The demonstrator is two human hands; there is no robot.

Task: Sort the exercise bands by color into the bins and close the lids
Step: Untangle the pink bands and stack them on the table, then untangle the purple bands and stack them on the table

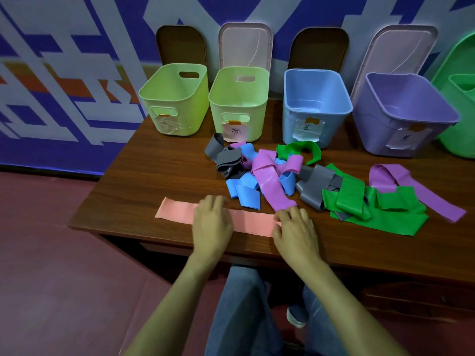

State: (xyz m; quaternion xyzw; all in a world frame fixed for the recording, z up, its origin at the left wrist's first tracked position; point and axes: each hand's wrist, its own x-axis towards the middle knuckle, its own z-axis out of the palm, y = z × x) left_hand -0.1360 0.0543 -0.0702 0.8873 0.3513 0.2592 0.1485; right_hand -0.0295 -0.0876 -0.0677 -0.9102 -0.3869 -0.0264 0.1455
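Note:
A pink exercise band (177,210) lies flat along the table's front edge. My left hand (212,223) rests on its middle, fingers spread and loosely bent. My right hand (295,227) pinches the band's right end with thumb and fingers. Behind the hands lies a tangled pile of bands: grey (226,160), blue (246,194), purple (270,178) and green (372,201). At the back stand two light-green bins (174,116) (240,109), a blue bin (314,109) and a purple bin (401,116), all with nothing visible inside.
Lids lean upright against the wall behind the bins: brown (181,44) (318,47) and pink (245,44) (401,50). A larger green bin (460,104) is cut off at the right edge. The wooden table (154,173) has bare surface at its left.

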